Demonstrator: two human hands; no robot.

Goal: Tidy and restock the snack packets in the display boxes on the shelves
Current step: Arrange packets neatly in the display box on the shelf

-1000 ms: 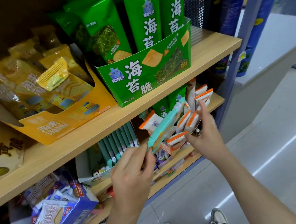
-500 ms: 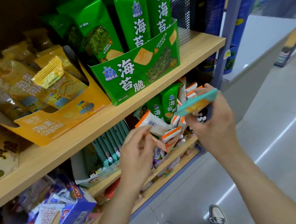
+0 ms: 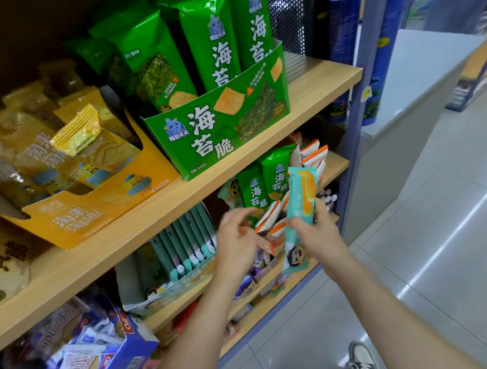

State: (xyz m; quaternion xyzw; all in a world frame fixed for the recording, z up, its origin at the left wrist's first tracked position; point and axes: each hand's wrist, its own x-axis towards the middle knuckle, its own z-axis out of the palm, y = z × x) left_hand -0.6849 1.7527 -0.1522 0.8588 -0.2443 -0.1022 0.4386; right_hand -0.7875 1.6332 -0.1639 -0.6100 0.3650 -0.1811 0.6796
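My right hand (image 3: 318, 235) grips a teal and orange snack packet (image 3: 299, 206) and holds it upright in front of the middle shelf. My left hand (image 3: 236, 243) is blurred, its fingers loosely curled with nothing in them, just left of a pile of orange-and-white packets (image 3: 268, 215). To its left, a teal display box (image 3: 169, 288) holds a row of several matching teal packets (image 3: 183, 239). Two green seaweed packets (image 3: 265, 188) stand behind the pile.
The upper shelf (image 3: 316, 85) carries a green seaweed display box (image 3: 219, 131) and a yellow display box (image 3: 82, 220), both holding packets. A blue box (image 3: 119, 363) of white packets sits at the lower left. A blue upright post (image 3: 359, 137) ends the shelves; grey floor lies to the right.
The teal packet went from my left hand to my right, which has turned it upright and lowered it toward the shelf. My left hand let go and moved up beside the orange-and-white packets.
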